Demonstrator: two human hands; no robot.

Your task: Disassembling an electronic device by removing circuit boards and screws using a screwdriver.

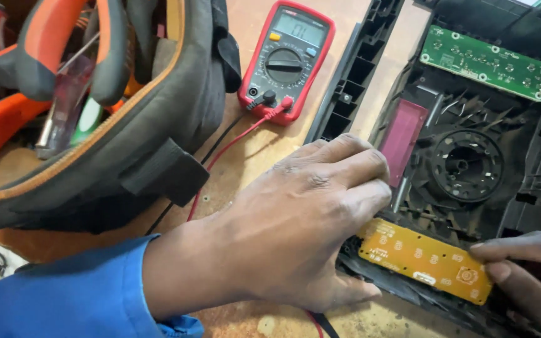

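Note:
My left hand (295, 225), in a blue sleeve, lies across the wooden table with its fingers curled over the left end of an orange circuit board (424, 260). My right hand (527, 275) comes in from the bottom right, its fingertips on the board's right end. The board sits along the near edge of an opened black plastic housing (533, 163). Inside the housing are a green circuit board (484, 61), a dark pink display window (402, 139) and a round knob mount (466, 165).
A red multimeter (286, 59) lies at the back, its red and black leads (220, 153) running under my left hand. A black tool bag with orange trim (126, 125) holds pliers and a screwdriver at left. A black plastic frame strip (353, 69) lies beside the housing.

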